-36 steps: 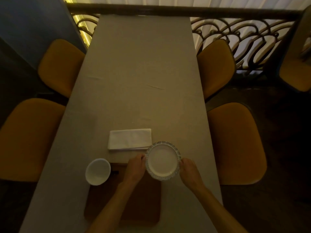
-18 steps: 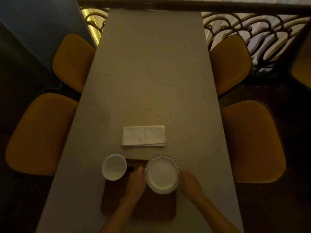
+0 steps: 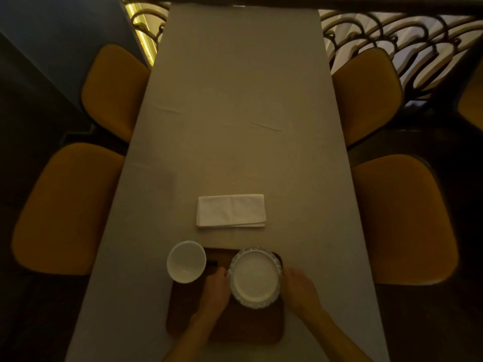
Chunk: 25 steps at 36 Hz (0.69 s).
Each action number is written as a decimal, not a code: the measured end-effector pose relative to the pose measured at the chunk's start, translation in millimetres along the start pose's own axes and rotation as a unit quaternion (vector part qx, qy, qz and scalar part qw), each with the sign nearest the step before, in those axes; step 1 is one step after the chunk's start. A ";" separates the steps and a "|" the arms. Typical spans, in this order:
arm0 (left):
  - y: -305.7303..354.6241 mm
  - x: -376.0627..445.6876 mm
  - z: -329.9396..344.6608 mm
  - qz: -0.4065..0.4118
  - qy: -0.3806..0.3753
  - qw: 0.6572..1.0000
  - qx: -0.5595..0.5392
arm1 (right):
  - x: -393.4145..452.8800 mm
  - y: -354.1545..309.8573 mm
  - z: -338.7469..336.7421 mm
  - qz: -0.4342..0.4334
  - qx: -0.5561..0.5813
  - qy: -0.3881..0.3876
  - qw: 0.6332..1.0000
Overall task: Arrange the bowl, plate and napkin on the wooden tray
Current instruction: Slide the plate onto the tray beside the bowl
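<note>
A white plate (image 3: 255, 277) with a patterned rim is over the right half of the dark wooden tray (image 3: 235, 327). My left hand (image 3: 215, 288) grips its left edge and my right hand (image 3: 300, 290) grips its right edge. Whether the plate rests on the tray or hovers just above it, I cannot tell. A white bowl (image 3: 186, 261) stands upright at the tray's far left corner, overlapping the tray's edge. A folded white napkin (image 3: 231, 210) lies flat on the tablecloth just beyond the tray.
A long table (image 3: 235, 100) with a grey cloth stretches away from me. Mustard chairs stand along both sides: two on the left (image 3: 65, 210) and two on the right (image 3: 402, 218). An ornate metal railing (image 3: 392, 30) runs behind the far end.
Both hands have brought the plate nearer to me, from past the tray's far edge to over its right half. The bowl and napkin have stayed where they were; the camera has shifted.
</note>
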<state>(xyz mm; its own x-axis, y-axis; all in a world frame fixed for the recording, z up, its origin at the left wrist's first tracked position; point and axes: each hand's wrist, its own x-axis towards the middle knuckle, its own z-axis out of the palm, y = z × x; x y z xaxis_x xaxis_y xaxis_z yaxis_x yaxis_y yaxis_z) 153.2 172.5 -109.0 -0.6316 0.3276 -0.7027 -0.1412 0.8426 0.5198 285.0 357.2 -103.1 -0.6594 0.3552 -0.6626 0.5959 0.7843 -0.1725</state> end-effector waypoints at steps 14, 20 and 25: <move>0.6 9.9 4.4 0.036 -0.007 0.999 0.030 | -0.3 -2.6 -4.7 0.041 0.024 -0.004 0.999; 9.6 8.8 3.9 0.043 -0.007 0.999 0.007 | -0.4 -1.8 -9.4 0.058 0.051 -0.001 0.997; 9.0 8.8 7.7 0.030 -0.016 0.999 0.025 | 1.2 1.9 -6.6 0.079 0.046 -0.015 0.996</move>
<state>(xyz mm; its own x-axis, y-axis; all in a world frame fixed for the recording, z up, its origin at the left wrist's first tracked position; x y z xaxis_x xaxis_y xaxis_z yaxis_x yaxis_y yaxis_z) 152.2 186.3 -114.2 -0.6128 0.3909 -0.6867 -0.0649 0.8412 0.5368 282.3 362.5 -99.4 -0.5415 0.4545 -0.7073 0.7311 0.6699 -0.1292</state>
